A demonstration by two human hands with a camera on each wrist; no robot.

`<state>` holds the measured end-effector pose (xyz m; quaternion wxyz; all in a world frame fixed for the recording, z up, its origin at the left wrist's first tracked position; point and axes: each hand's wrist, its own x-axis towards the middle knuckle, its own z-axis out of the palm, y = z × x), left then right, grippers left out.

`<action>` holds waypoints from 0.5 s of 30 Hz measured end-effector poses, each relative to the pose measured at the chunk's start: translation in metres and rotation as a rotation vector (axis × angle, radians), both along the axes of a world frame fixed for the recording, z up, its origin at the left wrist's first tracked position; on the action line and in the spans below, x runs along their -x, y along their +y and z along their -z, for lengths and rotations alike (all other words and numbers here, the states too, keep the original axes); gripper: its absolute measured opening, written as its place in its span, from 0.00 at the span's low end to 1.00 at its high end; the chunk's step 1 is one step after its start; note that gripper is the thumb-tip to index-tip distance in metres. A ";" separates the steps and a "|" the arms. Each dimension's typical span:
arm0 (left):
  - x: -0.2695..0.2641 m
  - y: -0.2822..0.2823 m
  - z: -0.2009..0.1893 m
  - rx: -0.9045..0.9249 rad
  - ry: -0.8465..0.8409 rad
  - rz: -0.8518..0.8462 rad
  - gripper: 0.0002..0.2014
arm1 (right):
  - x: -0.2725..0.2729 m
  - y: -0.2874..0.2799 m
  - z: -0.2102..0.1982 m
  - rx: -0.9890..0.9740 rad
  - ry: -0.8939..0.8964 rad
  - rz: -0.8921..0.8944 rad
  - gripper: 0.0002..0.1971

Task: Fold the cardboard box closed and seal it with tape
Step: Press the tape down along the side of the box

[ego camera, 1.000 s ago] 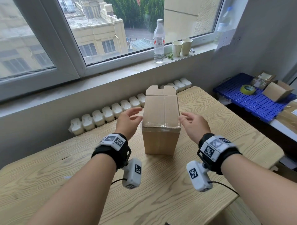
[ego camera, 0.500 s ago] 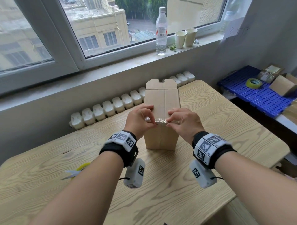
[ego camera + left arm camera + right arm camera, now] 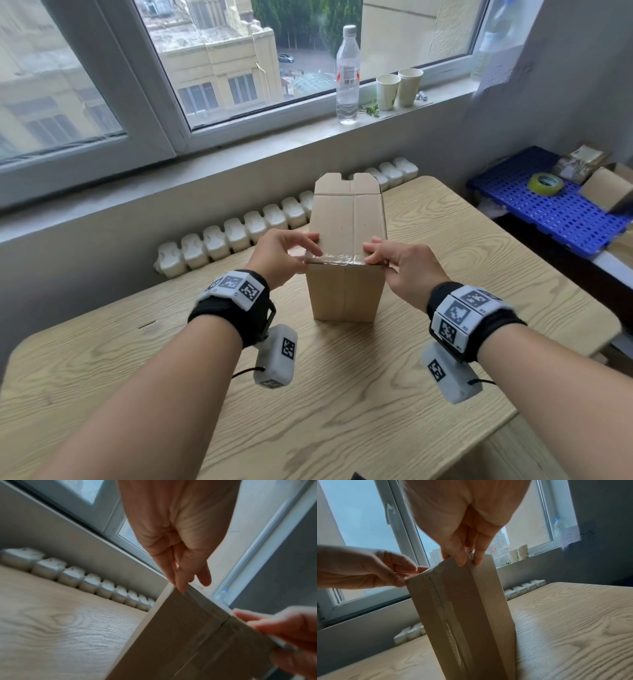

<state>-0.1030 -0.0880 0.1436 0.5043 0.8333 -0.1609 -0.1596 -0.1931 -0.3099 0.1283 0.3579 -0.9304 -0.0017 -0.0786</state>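
A tall cardboard box (image 3: pixel 346 222) stands on the wooden table (image 3: pixel 342 394) with its top flaps folded shut. A strip of clear tape (image 3: pixel 334 259) runs along its near top edge. My left hand (image 3: pixel 313 255) pinches the left corner of that taped edge and my right hand (image 3: pixel 371 256) pinches the right corner. In the left wrist view the left hand (image 3: pixel 179 586) meets the box (image 3: pixel 188 635) at its corner. In the right wrist view the right hand (image 3: pixel 467 560) straddles the box (image 3: pixel 467 608) corner, thumb on one face and finger on the other.
A yellow tape roll (image 3: pixel 545 183) and a small open carton (image 3: pixel 608 192) lie on a blue crate (image 3: pixel 534 212) at the right. A water bottle (image 3: pixel 347 73) and two paper cups (image 3: pixel 399 89) stand on the sill. A radiator (image 3: pixel 239 229) runs behind the table.
Both hands came in from beside the box to the middle of its taped near edge, then slid apart along the tape to the two corners.
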 end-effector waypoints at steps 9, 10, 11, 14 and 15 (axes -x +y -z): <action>0.014 0.005 -0.006 -0.181 -0.191 -0.160 0.14 | 0.002 -0.001 -0.005 0.185 -0.095 0.041 0.06; 0.015 0.001 -0.008 -0.197 -0.230 -0.164 0.12 | 0.001 -0.002 -0.004 0.179 -0.098 0.053 0.06; 0.015 -0.002 -0.009 -0.209 -0.261 -0.165 0.10 | 0.001 -0.003 -0.005 0.170 -0.093 0.063 0.05; 0.013 -0.006 -0.013 -0.295 -0.323 -0.130 0.06 | 0.001 -0.006 -0.008 0.156 -0.048 0.072 0.06; 0.012 -0.007 -0.013 -0.335 -0.339 -0.108 0.06 | 0.001 -0.006 -0.009 0.159 -0.043 0.069 0.07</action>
